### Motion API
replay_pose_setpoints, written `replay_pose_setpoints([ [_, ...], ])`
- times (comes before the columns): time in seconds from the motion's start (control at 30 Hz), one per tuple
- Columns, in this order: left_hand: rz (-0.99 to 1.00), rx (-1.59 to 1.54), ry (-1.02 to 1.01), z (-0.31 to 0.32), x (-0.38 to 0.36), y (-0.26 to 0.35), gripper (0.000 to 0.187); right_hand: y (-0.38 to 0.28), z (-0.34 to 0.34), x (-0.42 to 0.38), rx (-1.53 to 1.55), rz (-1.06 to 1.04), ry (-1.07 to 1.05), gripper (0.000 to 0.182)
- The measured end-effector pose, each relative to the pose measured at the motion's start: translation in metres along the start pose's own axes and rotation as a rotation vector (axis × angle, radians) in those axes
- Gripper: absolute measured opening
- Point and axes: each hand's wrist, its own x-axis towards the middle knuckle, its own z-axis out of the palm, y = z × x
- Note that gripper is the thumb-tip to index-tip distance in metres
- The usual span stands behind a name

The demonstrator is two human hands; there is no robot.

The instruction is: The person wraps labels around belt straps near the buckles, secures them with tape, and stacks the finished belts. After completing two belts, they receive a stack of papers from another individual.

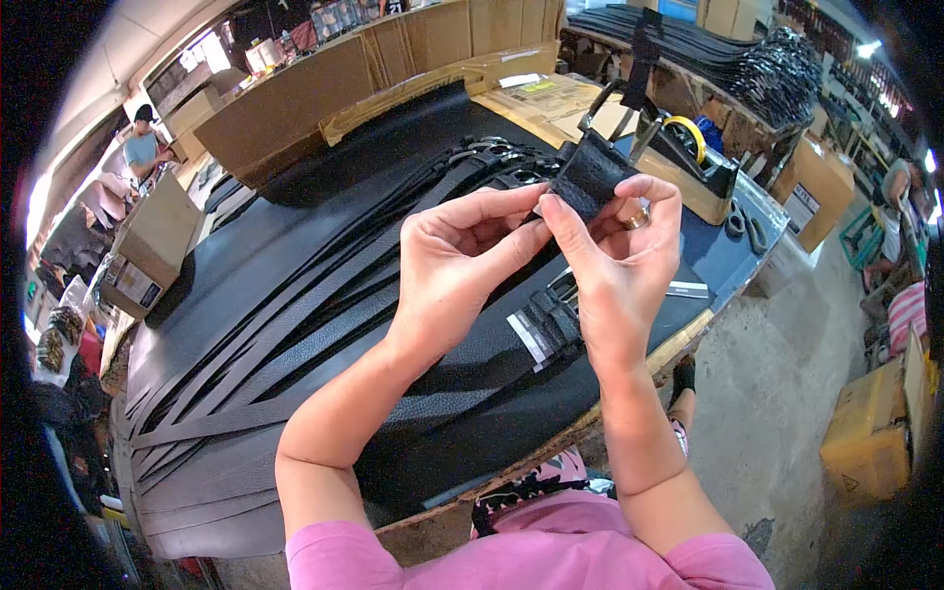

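Observation:
Both of my hands are raised over the table and pinch a black leather strap (pixel 593 175) near its buckle end. My left hand (pixel 462 261) grips its left edge between thumb and fingers. On the other side my right hand (pixel 624 251), with a ring on one finger, holds the strap with thumb and curled fingers. A metal buckle (pixel 602 110) shows just above the strap. Below and left of my hands, a bundle of long black belts (pixel 324 270) fans out across the black leather sheet (pixel 226 295). Small black pieces with a white label (pixel 532 336) lie beneath my hands.
A tape dispenser (pixel 688 177) and black scissors (pixel 747 226) are at the table's right end. A long cardboard box (pixel 374 74) stands along the back. More belts (pixel 708 59) lie on another table. One person (pixel 143 149) is far left, another (pixel 897 211) far right.

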Motion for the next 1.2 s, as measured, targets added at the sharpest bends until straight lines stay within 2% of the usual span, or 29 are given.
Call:
replay_pose_setpoints([
  [0.2,-0.039,-0.075,-0.006,0.0,0.003,0.001,0.023,0.002,-0.002,0.0,0.032,-0.068,-0.028,0.044],
  [0.3,-0.182,-0.179,-0.014,-0.006,0.008,-0.001,0.021,0.001,-0.005,0.001,-0.023,-0.019,-0.061,0.04],
  [0.57,-0.126,-0.142,0.038,-0.013,0.014,0.001,0.019,-0.009,-0.016,0.005,0.053,0.066,-0.24,0.022],
  [0.73,-0.196,-0.156,-0.014,-0.02,0.018,0.009,0.019,-0.01,-0.013,0.008,0.175,0.107,-0.292,0.019],
  [1.03,-0.258,-0.235,-0.03,-0.019,0.017,0.011,0.017,-0.004,-0.004,0.004,0.06,0.027,-0.193,0.025],
  [1.2,-0.254,-0.263,-0.035,-0.02,0.017,0.011,0.016,-0.002,-0.005,0.004,0.11,0.025,-0.194,0.023],
])
